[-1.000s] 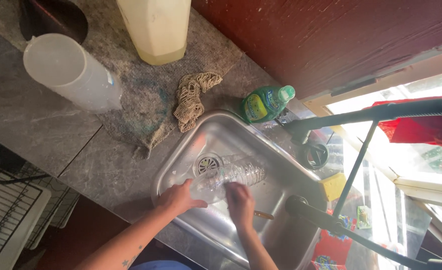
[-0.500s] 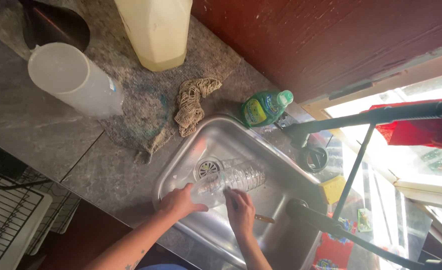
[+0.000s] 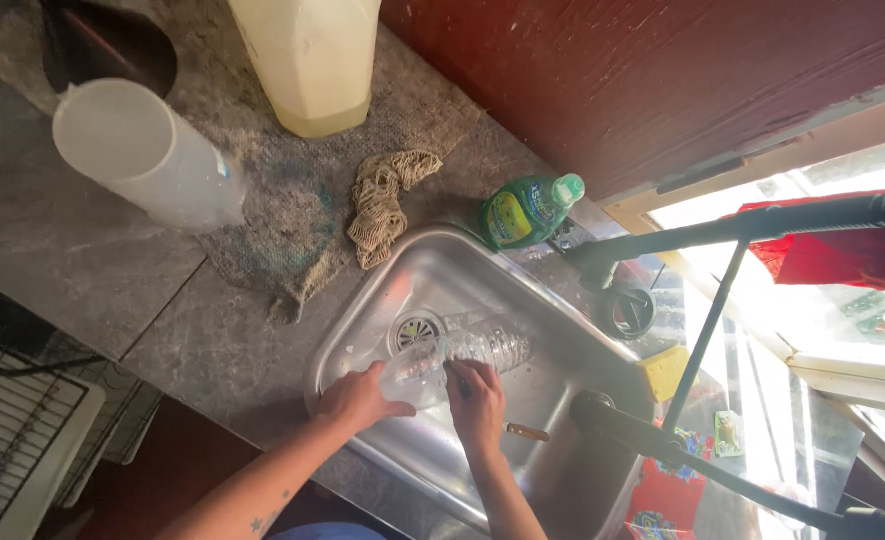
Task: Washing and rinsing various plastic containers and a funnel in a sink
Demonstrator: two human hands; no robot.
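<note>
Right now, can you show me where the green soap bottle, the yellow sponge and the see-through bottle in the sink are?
green soap bottle (image 3: 524, 210), head view, on its green body.
yellow sponge (image 3: 664, 372), head view, on its top face.
see-through bottle (image 3: 482, 348), head view, on its ribbed side.

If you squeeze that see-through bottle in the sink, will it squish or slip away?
The clear plastic bottle looks thin and ribbed, so it would probably dent easily. It lies on its side in the metal sink, so it might roll if let go. It may be wet and slippery; the left hand and right hand both hold it.
</note>
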